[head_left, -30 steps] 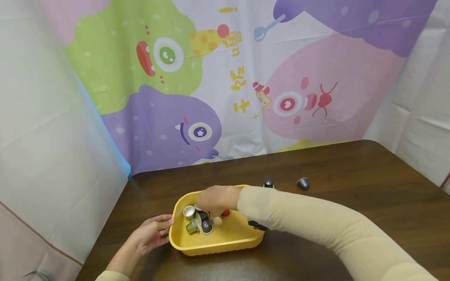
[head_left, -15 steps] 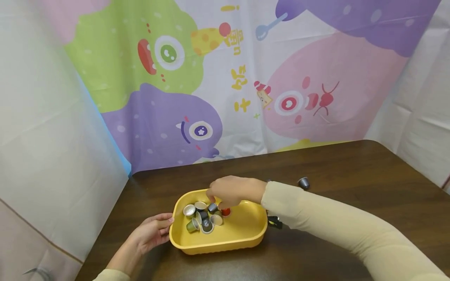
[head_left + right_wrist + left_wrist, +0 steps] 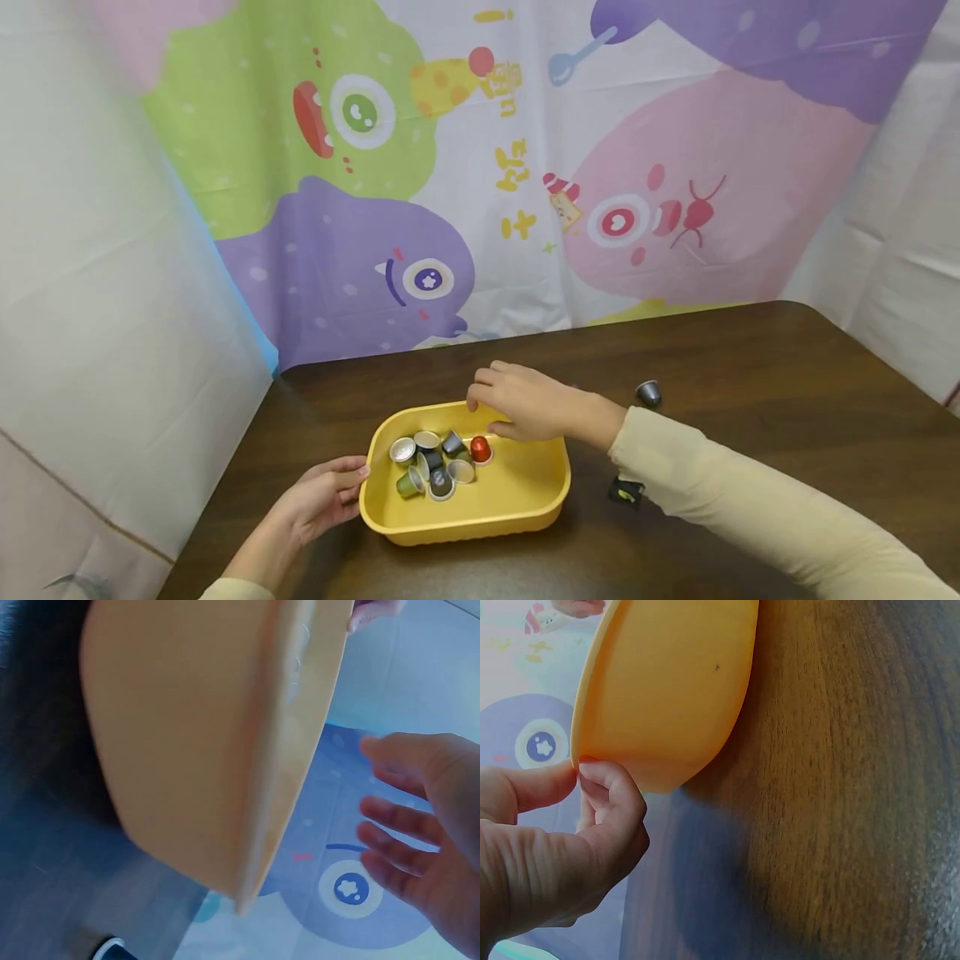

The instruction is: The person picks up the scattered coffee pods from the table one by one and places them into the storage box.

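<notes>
A yellow tray (image 3: 525, 492) sits on the dark wooden table and holds several coffee capsules (image 3: 431, 467), among them a red one (image 3: 481, 449). My left hand (image 3: 347, 482) holds the tray's left rim. In the left wrist view its thumb and forefinger (image 3: 604, 780) pinch the edge of the tray (image 3: 667, 682). My right hand (image 3: 491, 406) hovers over the tray's far rim with relaxed fingers and nothing in it. The right wrist view shows its fingers (image 3: 409, 825) spread beside the tray (image 3: 202, 735).
A grey capsule (image 3: 648, 392) lies on the table (image 3: 750, 400) behind my right wrist. A small black object (image 3: 626, 492) sits under my right forearm. A cartoon-printed cloth hangs behind the table, with white sheets at both sides.
My right hand has lifted out of the capsules in the tray and drawn back to the right, uncovering the red capsule. The left hand has stayed on the rim.
</notes>
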`<state>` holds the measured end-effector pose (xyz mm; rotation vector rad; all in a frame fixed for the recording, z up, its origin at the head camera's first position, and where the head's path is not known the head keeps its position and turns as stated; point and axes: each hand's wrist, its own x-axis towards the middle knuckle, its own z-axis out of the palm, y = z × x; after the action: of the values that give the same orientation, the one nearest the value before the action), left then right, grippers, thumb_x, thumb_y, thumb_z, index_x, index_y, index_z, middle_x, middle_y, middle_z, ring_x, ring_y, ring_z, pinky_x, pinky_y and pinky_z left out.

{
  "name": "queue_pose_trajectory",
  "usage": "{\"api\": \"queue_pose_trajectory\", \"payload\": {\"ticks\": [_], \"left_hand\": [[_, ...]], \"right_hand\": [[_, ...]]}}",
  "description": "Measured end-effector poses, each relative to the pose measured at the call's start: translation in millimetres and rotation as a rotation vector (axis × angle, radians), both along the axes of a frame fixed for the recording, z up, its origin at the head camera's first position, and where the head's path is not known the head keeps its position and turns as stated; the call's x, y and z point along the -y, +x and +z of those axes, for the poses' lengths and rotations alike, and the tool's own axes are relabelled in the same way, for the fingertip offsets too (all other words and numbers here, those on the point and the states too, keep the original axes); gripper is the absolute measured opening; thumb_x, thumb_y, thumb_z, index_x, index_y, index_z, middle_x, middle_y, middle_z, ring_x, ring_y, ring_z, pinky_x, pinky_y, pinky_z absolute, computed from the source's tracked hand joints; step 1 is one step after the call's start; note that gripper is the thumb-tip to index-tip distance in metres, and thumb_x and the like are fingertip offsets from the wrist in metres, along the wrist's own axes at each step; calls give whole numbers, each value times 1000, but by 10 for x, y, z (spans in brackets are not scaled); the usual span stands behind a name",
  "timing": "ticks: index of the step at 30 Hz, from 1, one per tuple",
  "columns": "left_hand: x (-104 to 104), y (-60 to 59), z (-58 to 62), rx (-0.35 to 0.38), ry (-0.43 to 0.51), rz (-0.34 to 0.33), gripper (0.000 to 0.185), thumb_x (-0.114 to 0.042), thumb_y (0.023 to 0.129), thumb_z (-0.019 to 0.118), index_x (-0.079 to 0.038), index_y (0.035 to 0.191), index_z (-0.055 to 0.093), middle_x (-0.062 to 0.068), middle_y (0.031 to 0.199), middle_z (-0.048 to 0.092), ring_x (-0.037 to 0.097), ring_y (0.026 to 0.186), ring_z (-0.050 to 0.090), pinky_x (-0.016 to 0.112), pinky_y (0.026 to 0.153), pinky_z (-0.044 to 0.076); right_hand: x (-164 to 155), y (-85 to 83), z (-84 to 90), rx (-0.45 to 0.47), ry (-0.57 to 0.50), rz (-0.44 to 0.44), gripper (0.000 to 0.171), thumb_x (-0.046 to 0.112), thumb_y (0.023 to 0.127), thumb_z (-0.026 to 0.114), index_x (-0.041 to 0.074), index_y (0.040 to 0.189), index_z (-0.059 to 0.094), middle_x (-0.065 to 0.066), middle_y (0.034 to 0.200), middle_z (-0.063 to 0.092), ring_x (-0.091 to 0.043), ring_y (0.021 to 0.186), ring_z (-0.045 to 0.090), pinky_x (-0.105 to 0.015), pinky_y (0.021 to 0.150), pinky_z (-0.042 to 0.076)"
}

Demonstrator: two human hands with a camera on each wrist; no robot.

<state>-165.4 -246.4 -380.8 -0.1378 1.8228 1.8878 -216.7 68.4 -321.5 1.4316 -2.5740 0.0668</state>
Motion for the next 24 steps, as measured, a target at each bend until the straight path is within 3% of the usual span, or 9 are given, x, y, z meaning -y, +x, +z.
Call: {"api": "queue_pose_trajectory", "payload": {"ticks": [9, 13, 24], "left_hand": [[5, 15, 9, 8, 12, 18, 34, -13, 98, 52, 2, 127, 41, -6, 90, 62, 4, 82, 59, 24, 76, 52], [15, 10, 0, 5, 19, 21, 32, -13, 98, 53, 1, 125, 42, -6, 89, 62, 4, 81, 59, 24, 75, 52], [30, 21, -1, 2, 3, 28, 47, -12, 98, 51, 9, 135, 31, -5, 91, 61, 5, 82, 59, 25, 77, 52]], "right_hand": [[-148, 8, -138, -217, -123, -17, 30, 27, 84, 73, 16, 109, 61, 0, 103, 60, -19, 96, 54, -33, 87, 46], [-284, -21, -197, -243, -131, -40, 34, 25, 82, 75, 16, 110, 61, 0, 102, 59, -20, 95, 54, -34, 85, 46], [-822, -120, -399, -287, -207, -120, 38, 18, 77, 79, 13, 110, 61, -3, 103, 60, -22, 94, 55, -36, 81, 48]]}}
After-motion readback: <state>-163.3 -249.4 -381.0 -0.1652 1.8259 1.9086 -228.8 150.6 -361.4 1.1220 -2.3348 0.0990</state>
